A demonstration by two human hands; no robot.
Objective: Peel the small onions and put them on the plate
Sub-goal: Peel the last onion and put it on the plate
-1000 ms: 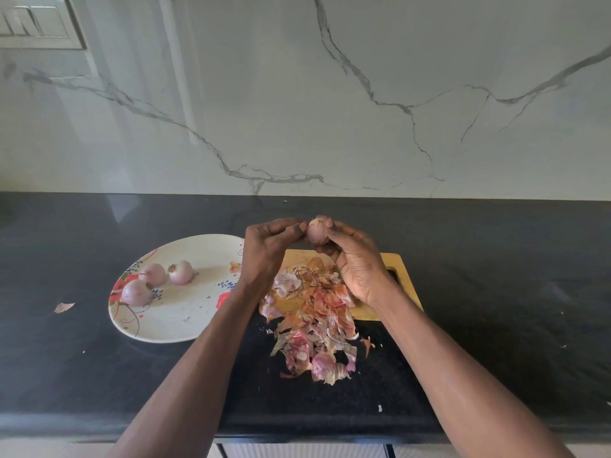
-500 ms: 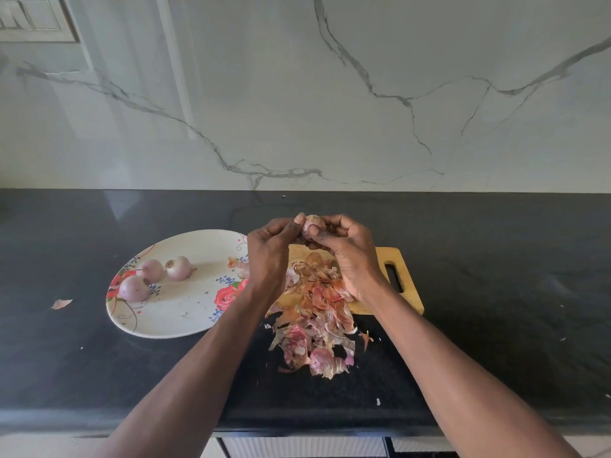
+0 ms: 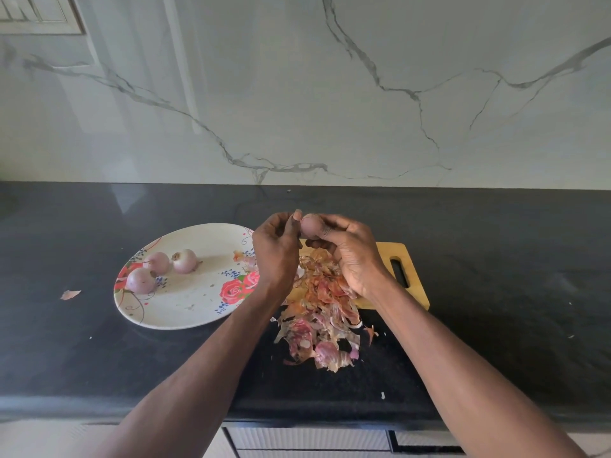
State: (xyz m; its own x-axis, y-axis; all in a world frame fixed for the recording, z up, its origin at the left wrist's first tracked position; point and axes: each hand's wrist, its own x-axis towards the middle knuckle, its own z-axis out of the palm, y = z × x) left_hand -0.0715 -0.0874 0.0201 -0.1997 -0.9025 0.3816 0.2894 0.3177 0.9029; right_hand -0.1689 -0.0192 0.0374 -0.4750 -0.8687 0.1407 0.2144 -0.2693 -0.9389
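Two bare forearms enter from the lower edge of the view, lean, with no sleeve showing anywhere along their visible length. No watch, band or bracelet at either wrist. Left hand [image 3: 276, 251] bare, no glove, no ring visible on the fingers that show; one fingertip shows a short, pale nail. Right hand [image 3: 352, 256] likewise bare and ungloved, knuckles and tendons standing out on its back, no ring seen. Upper arms and any clothing lie outside the frame.
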